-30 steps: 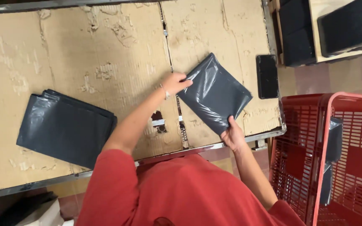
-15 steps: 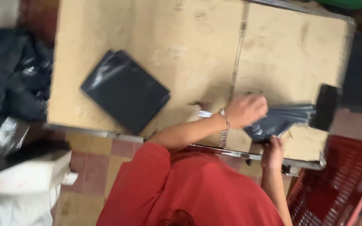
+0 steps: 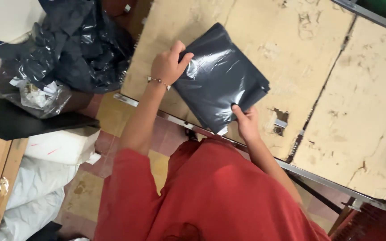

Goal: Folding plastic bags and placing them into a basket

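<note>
A flat dark grey plastic mailer bag (image 3: 217, 80) lies on the worn beige table (image 3: 318, 58), close to its near-left edge. My left hand (image 3: 168, 62), with a thin bracelet on the wrist, grips the bag's left edge. My right hand (image 3: 245, 122) pinches the bag's lower corner by the table's metal rim. Both arms come out of red sleeves (image 3: 211, 192).
A heap of crumpled dark plastic bags (image 3: 74, 44) lies off the table's left end, with a clear bag of scraps (image 3: 36, 96) beside it. White sacks (image 3: 41, 178) sit on the tiled floor. A red basket corner (image 3: 380, 223) shows at the lower right.
The view has swung left. Both hands have carried the grey bag from the table's right part to its left end, over where a stack of grey bags lay. It is flat now, not crumpled.
</note>
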